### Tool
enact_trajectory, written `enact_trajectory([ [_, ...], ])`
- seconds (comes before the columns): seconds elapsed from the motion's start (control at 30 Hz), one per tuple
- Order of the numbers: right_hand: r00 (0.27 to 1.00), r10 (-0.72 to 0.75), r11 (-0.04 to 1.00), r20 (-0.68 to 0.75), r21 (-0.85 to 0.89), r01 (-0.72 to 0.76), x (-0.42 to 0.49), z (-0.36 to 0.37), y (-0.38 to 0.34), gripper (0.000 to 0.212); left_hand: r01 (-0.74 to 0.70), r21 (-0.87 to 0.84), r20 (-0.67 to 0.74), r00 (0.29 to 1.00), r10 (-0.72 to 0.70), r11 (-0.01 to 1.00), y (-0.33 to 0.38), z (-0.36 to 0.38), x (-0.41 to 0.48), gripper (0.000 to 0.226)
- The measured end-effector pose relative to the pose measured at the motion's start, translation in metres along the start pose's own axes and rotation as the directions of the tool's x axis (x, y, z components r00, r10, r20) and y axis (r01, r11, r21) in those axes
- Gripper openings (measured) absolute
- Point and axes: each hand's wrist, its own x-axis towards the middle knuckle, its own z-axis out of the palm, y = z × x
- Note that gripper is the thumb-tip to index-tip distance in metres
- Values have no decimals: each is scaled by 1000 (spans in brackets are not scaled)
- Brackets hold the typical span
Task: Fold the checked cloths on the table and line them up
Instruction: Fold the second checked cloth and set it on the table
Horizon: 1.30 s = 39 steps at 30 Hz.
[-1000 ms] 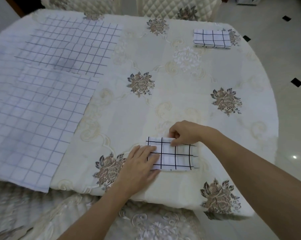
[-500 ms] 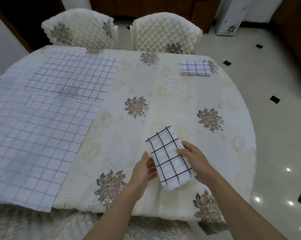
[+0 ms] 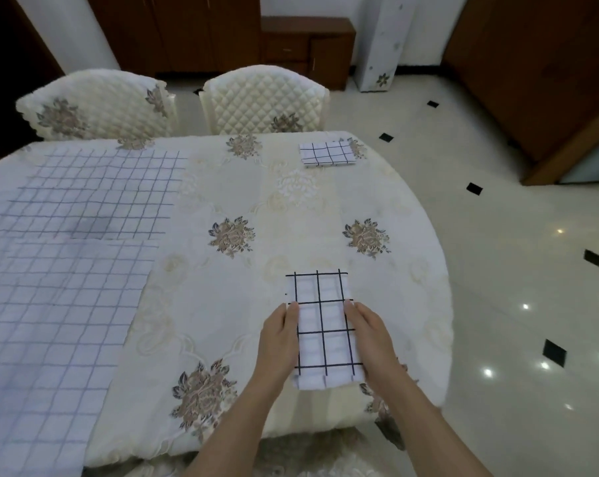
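Item 1: folded checked cloth, white w/ dark grid, is lying flat on the surface near its front edge, R of centre. Its long side is pointing away from the person, layered fold ends facing them. L grip is resting against the cloth's L long edge, fingers straight and together, released, enclosing nothing. R grip is mirroring it on the R long edge, likewise released w/ straight fingers. Cloth is sitting between the two grips, touching both; fingertips are reaching approx. mid-length, the far half sticking out beyond them. Item 2: second folded cloth is lying at the far R edge of the surface, well apart from both grips. Items 3-4: far unfolded cloth and near unfolded cloth are lying spread on the L side, edges overlapping. Surface is wearing a cream floral cover. L chair and R chair, both quilted, are standing at the far side.
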Motion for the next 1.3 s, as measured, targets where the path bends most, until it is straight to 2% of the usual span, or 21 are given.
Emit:
enact_trajectory([
  [0.2,960,-144,976,-240,-195,97,-20,-26,12,43,-81,79,126,989,71,994,-1,32,-12,45],
  [0.33,891,-171,970,-421,-230,77,-34,-60,21,40,-150,140,185,975,123,979,6,71,-20,43],
  [0.47,842,-160,978,-516,-200,63,-41,-103,25,40,-223,213,252,953,168,951,18,116,-28,42],
  [0.6,804,-171,977,-569,-202,65,-38,-154,26,38,-306,269,317,923,216,913,30,168,-34,42],
  [0.77,758,-163,982,-631,-175,66,-26,-236,40,39,-337,305,373,903,214,891,38,256,-41,42],
  [1.07,770,-115,991,-628,-125,47,-6,-434,41,42,-313,351,386,907,169,883,69,448,-74,42],
  [1.17,779,-143,985,-611,-164,52,-2,-476,26,44,-351,355,354,908,223,866,86,486,-82,41],
  [1.3,766,-168,982,-620,-174,74,9,-508,14,42,-338,363,319,921,225,869,100,519,-79,40],
])
